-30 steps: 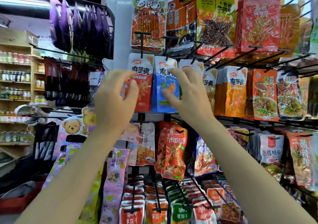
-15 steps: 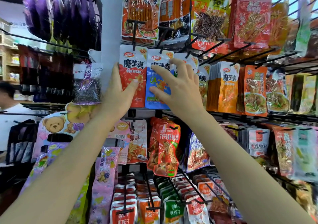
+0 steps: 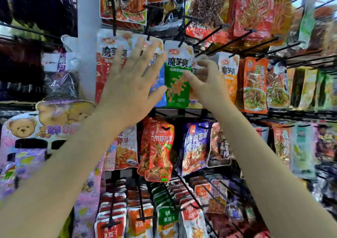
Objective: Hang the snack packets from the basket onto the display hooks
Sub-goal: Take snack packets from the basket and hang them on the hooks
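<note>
Head view: the left hand (image 3: 131, 84) is spread flat, fingers straight, over the hanging blue foil snack packet (image 3: 156, 86). Just right of it, the right hand (image 3: 206, 84) curls its fingers beside the green-and-white foil snack packet (image 3: 177, 77) hanging from a black wire hook; whether it pinches the packet cannot be told.

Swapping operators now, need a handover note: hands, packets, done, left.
Left hand: open, fingers spread flat over the red and blue packets in the middle row.
Right hand: fingers curled at the right edge of the green packet; blur hides whether it has a grip.
Green packet hangs between the blue packet and the orange packets.
Done: hooks in view look stocked.
Left: basket out of view, so remaining stock is unknown.
</note>
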`<state>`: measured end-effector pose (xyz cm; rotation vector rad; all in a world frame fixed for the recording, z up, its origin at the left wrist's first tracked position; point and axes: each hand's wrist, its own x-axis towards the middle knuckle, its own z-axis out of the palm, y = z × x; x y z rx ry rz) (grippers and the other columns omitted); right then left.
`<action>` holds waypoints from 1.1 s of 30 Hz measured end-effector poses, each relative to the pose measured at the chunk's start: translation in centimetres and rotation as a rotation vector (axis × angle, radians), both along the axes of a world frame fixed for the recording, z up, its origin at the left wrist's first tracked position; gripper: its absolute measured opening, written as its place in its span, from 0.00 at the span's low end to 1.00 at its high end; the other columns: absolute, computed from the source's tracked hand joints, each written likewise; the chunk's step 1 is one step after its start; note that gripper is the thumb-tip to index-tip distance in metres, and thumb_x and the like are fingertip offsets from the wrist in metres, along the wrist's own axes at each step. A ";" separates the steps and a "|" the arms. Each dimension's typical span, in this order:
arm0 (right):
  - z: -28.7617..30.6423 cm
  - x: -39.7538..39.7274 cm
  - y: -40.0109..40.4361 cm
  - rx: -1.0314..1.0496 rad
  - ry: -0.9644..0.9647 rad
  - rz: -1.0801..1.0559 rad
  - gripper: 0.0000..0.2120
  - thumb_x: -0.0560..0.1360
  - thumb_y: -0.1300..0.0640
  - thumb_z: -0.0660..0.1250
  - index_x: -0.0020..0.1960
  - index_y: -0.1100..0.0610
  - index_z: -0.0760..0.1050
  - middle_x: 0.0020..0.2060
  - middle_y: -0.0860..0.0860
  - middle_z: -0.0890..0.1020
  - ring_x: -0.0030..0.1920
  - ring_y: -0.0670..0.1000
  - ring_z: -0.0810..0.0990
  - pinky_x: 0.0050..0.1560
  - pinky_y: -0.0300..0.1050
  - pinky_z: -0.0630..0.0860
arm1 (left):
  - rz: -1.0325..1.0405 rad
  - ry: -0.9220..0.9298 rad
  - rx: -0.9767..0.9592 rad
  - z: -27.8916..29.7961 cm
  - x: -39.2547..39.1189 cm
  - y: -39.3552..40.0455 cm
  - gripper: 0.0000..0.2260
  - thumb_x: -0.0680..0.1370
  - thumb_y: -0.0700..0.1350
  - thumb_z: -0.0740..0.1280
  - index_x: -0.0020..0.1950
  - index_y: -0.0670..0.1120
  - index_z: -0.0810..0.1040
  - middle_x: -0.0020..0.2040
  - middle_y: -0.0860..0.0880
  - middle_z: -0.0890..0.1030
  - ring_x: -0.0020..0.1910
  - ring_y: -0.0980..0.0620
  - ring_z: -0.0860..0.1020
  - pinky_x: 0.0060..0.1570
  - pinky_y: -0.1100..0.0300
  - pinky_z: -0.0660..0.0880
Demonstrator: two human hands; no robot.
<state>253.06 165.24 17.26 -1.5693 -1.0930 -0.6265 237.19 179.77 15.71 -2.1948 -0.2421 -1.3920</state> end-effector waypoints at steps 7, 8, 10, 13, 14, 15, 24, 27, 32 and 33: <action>0.9 1.8 2.3 -0.188 0.249 0.229 0.44 0.67 0.25 0.66 0.72 0.54 0.70 0.64 0.48 0.80 0.62 0.51 0.80 0.63 0.56 0.77 | 0.105 0.070 -0.093 -0.3 0.4 0.5 0.35 0.80 0.66 0.43 0.83 0.51 0.47 0.84 0.47 0.44 0.82 0.47 0.41 0.77 0.38 0.40; 0.9 1.9 2.5 -0.168 0.274 0.281 0.40 0.69 0.28 0.67 0.70 0.54 0.72 0.62 0.48 0.81 0.60 0.50 0.81 0.62 0.57 0.78 | 0.116 0.076 -0.089 -0.4 0.4 0.6 0.34 0.81 0.66 0.43 0.83 0.52 0.45 0.83 0.48 0.43 0.82 0.47 0.40 0.77 0.38 0.39; 1.0 2.2 2.9 -0.149 0.324 0.384 0.28 0.74 0.36 0.70 0.65 0.55 0.75 0.57 0.49 0.84 0.55 0.49 0.84 0.60 0.57 0.80 | 0.150 0.096 -0.090 -0.4 0.5 0.9 0.33 0.82 0.66 0.42 0.83 0.53 0.40 0.83 0.49 0.38 0.81 0.48 0.36 0.77 0.39 0.37; 1.2 2.6 3.4 -0.172 0.359 0.437 0.39 0.64 0.28 0.74 0.64 0.55 0.76 0.56 0.49 0.85 0.56 0.52 0.84 0.61 0.59 0.79 | 0.167 0.102 -0.097 -0.4 0.6 1.0 0.34 0.80 0.67 0.40 0.82 0.54 0.37 0.82 0.49 0.36 0.80 0.48 0.33 0.76 0.40 0.35; 1.4 2.7 3.5 -0.181 0.366 0.457 0.42 0.61 0.27 0.75 0.64 0.54 0.76 0.56 0.49 0.85 0.57 0.52 0.84 0.61 0.59 0.79 | 0.172 0.104 -0.096 -0.4 0.6 1.0 0.34 0.79 0.67 0.40 0.82 0.55 0.37 0.82 0.49 0.35 0.80 0.48 0.33 0.76 0.40 0.35; 1.6 2.8 3.6 -0.193 0.365 0.483 0.40 0.61 0.29 0.75 0.63 0.54 0.77 0.56 0.50 0.86 0.56 0.53 0.84 0.62 0.59 0.79 | 0.178 0.108 -0.095 -0.4 0.6 1.0 0.34 0.79 0.68 0.40 0.82 0.55 0.36 0.82 0.49 0.35 0.80 0.48 0.33 0.76 0.40 0.35; 2.1 3.5 3.0 -0.192 0.310 0.468 0.37 0.67 0.35 0.77 0.67 0.53 0.71 0.58 0.49 0.83 0.56 0.51 0.84 0.59 0.58 0.81 | 0.174 0.102 -0.097 -0.5 0.6 0.8 0.37 0.78 0.71 0.42 0.83 0.55 0.38 0.83 0.48 0.37 0.81 0.48 0.34 0.77 0.39 0.37; 1.6 3.2 3.4 -0.180 0.295 0.440 0.39 0.66 0.35 0.76 0.68 0.53 0.67 0.59 0.49 0.81 0.56 0.50 0.83 0.59 0.55 0.81 | 0.167 0.093 -0.096 -0.5 0.6 0.7 0.37 0.78 0.70 0.43 0.83 0.55 0.39 0.83 0.49 0.38 0.81 0.48 0.35 0.78 0.39 0.38; 2.4 2.4 3.8 -0.193 0.446 0.607 0.24 0.71 0.50 0.79 0.61 0.54 0.74 0.53 0.51 0.86 0.49 0.50 0.87 0.48 0.48 0.84 | 0.155 0.089 -0.089 -0.5 0.4 0.8 0.38 0.78 0.71 0.45 0.83 0.54 0.41 0.83 0.48 0.40 0.81 0.48 0.36 0.78 0.39 0.39; 2.5 2.3 3.8 -0.197 0.473 0.638 0.23 0.72 0.53 0.78 0.62 0.55 0.74 0.53 0.52 0.86 0.48 0.49 0.87 0.45 0.46 0.84 | 0.155 0.090 -0.087 -0.6 0.3 0.8 0.38 0.78 0.71 0.45 0.83 0.54 0.41 0.83 0.48 0.40 0.81 0.48 0.36 0.78 0.39 0.39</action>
